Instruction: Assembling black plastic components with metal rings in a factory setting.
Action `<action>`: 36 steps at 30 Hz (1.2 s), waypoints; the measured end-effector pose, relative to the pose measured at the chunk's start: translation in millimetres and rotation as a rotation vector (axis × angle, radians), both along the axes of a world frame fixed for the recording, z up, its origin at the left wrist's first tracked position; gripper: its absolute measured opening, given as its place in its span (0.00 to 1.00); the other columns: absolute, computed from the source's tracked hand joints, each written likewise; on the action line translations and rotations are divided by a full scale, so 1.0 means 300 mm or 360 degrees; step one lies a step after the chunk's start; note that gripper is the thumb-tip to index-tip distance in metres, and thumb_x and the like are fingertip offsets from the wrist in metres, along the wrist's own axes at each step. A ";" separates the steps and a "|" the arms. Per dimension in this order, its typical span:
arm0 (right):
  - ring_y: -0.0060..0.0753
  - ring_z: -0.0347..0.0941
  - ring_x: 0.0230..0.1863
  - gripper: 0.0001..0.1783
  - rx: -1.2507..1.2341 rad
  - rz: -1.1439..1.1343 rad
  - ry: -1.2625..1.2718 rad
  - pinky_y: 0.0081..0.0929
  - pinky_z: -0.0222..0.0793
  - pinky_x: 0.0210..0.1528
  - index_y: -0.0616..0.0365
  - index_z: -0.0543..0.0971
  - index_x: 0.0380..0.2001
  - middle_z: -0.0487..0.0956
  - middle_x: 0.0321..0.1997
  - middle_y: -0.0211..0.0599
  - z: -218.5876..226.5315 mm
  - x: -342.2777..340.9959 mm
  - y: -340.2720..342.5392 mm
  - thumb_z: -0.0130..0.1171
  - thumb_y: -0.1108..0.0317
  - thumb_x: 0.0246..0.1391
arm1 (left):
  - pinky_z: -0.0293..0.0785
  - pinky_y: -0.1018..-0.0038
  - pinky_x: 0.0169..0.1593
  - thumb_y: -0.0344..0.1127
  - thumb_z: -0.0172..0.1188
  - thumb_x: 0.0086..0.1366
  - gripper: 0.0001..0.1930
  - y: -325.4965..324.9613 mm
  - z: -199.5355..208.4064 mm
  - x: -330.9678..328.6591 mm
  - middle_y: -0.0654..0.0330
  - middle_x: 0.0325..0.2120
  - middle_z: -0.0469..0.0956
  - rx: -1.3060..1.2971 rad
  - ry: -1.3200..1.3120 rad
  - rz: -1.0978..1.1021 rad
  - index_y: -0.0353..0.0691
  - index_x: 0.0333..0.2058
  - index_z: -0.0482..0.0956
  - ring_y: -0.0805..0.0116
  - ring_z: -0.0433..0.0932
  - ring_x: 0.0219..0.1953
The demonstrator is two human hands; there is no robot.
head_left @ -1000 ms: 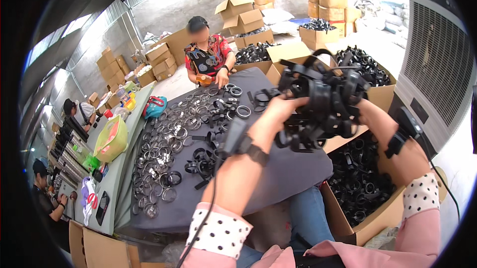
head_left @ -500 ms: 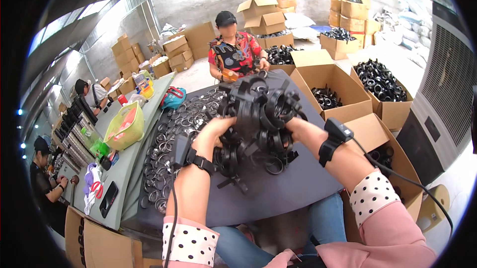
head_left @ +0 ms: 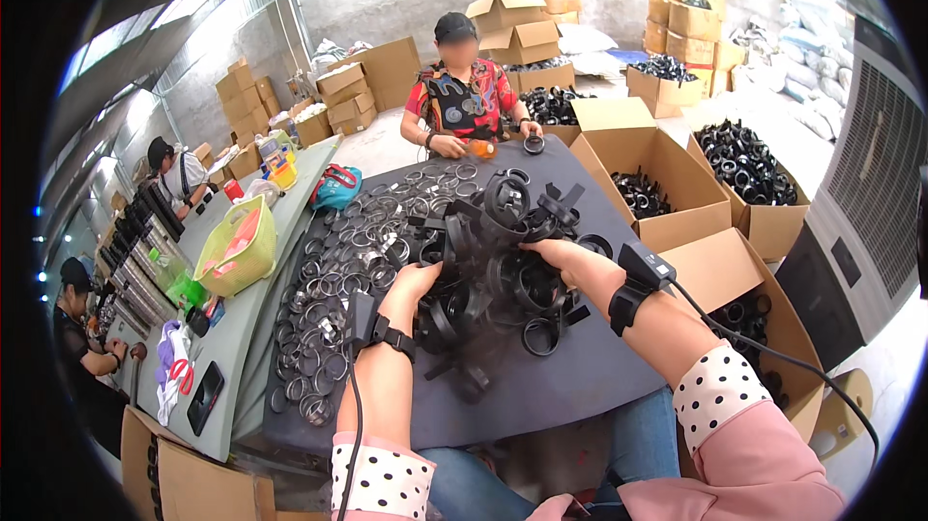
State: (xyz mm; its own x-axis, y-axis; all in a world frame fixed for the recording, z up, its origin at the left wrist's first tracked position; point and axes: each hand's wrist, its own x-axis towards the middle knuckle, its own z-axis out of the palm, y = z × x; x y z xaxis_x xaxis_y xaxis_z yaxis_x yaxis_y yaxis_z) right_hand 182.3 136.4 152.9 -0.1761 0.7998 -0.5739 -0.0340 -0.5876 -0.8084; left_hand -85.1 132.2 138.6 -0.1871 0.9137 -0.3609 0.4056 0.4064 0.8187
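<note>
Left hand (head_left: 420,281) at 9 o'clock, right hand (head_left: 553,252) at 2, flank the tangled black rings (head_left: 503,268); fingers partly hidden, cannot tell how tightly closed. From here the rings, on or just above the dark tabletop (head_left: 590,366), look stiff, light singly, slippery, hardly fragile: best cupped low, both sides. Metal rings (head_left: 333,284), 10 o'clock.

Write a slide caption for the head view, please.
Left hand and right hand flank a cluster of black rings at a grey table, loose silvery rings alongside.
</note>
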 end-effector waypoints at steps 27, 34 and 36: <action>0.60 0.62 0.59 0.35 0.1791 -0.0359 -0.1716 0.50 0.60 0.59 0.55 0.70 0.56 0.66 0.58 0.58 -0.264 0.295 -0.192 0.62 0.47 0.49 | 0.46 0.36 0.62 0.57 0.68 0.47 0.40 -0.481 -0.092 0.338 0.45 0.63 0.54 0.1042 0.1701 -0.0438 0.59 0.60 0.67 0.38 0.49 0.66; 0.61 0.41 0.71 0.46 0.1178 -0.0909 -0.1434 0.46 0.44 0.70 0.50 0.57 0.67 0.47 0.70 0.62 -0.563 0.680 0.142 0.62 0.44 0.49 | 0.49 0.36 0.61 0.54 0.69 0.48 0.38 -0.438 -0.192 0.307 0.46 0.59 0.61 0.1099 0.1627 -0.0560 0.61 0.59 0.67 0.43 0.58 0.63; 0.60 0.43 0.71 0.46 0.1206 -0.0784 -0.1310 0.45 0.46 0.69 0.50 0.57 0.67 0.48 0.70 0.61 -0.563 0.717 0.243 0.62 0.44 0.49 | 0.49 0.36 0.60 0.53 0.69 0.48 0.36 -0.432 -0.173 0.315 0.46 0.57 0.61 0.1002 0.1617 -0.0611 0.61 0.57 0.70 0.42 0.57 0.62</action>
